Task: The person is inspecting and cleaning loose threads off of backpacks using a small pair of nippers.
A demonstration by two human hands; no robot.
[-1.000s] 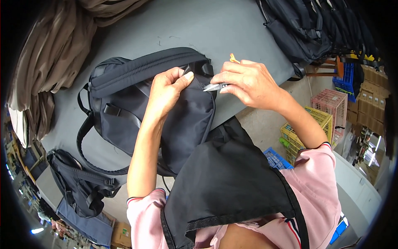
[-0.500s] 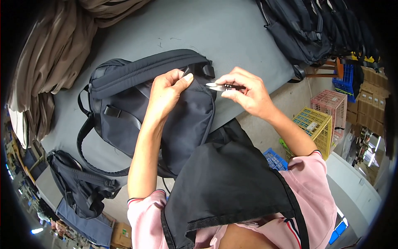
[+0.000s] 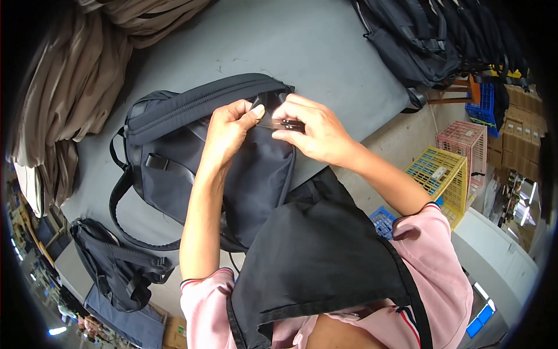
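Note:
A black backpack (image 3: 258, 166) lies on the grey table, its padded shoulder strap (image 3: 192, 104) along the far side. My left hand (image 3: 224, 132) is closed, thumb against fingers, on a dark strip of the backpack's fabric near that strap's right end. In my right hand (image 3: 318, 131) are small thread snips (image 3: 292, 125) with a black handle, held between thumb and fingers. Their blades point left, close to my left thumb and over the backpack. Whether the tips touch the fabric or a thread, I cannot tell.
Brown fabric pieces (image 3: 87, 70) are heaped at the far left of the grey table (image 3: 325, 52). More black backpacks (image 3: 412, 49) pile at the far right; another backpack (image 3: 113, 264) is at lower left. Yellow (image 3: 439, 174) and pink crates (image 3: 465, 139) stand on the right.
My right hand has moved left with the snips, bringing the blades from the backpack's right edge to beside my left thumb. My left hand keeps its pinch, almost unmoved.

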